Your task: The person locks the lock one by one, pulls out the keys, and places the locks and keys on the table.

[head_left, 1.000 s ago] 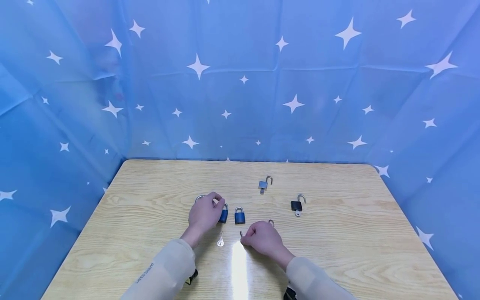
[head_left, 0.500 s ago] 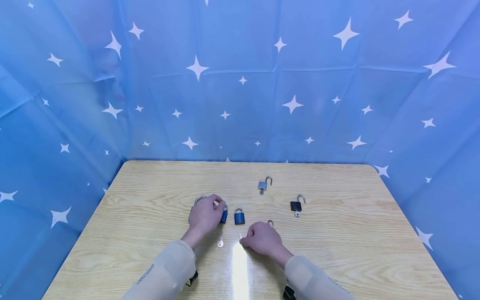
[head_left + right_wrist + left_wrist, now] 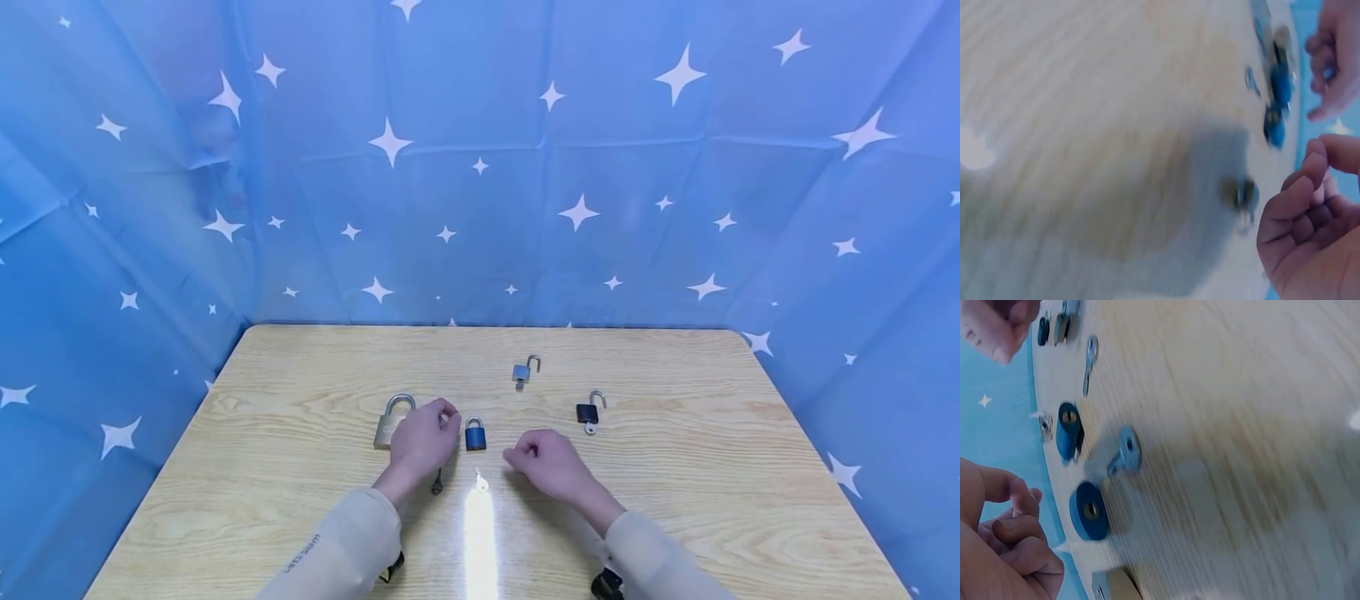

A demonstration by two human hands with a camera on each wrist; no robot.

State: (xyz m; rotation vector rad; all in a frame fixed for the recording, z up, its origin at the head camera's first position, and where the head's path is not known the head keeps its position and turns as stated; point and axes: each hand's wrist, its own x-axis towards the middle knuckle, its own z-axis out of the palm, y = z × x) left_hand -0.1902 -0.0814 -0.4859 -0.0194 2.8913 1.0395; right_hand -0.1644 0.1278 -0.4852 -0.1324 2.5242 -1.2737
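Observation:
My left hand (image 3: 426, 437) hovers over a blue padlock (image 3: 1089, 511), which it hides in the head view. Its fingers curl loosely with nothing visible between them. Just left of it lies a large brass-coloured padlock (image 3: 386, 431). A second blue padlock (image 3: 476, 437) lies between the hands, its shackle closed. One key (image 3: 437, 483) is on the table near my left wrist, and another key (image 3: 482, 481) lies below the second blue padlock. My right hand (image 3: 551, 467) hangs loosely curled above a blurred, brassy padlock (image 3: 1241, 194), holding nothing visible.
Farther back, a silver padlock (image 3: 521, 373) has its shackle open and something in its keyway. To the right sits a black padlock (image 3: 587, 414), also unlocked, with a key in it. The wooden table (image 3: 675, 500) ends at a blue star-patterned curtain (image 3: 480, 208).
My right hand has let go of the key, leaving it on the table, and has moved right. The left hand has shifted slightly right, uncovering the brass-coloured padlock and covering the blue one.

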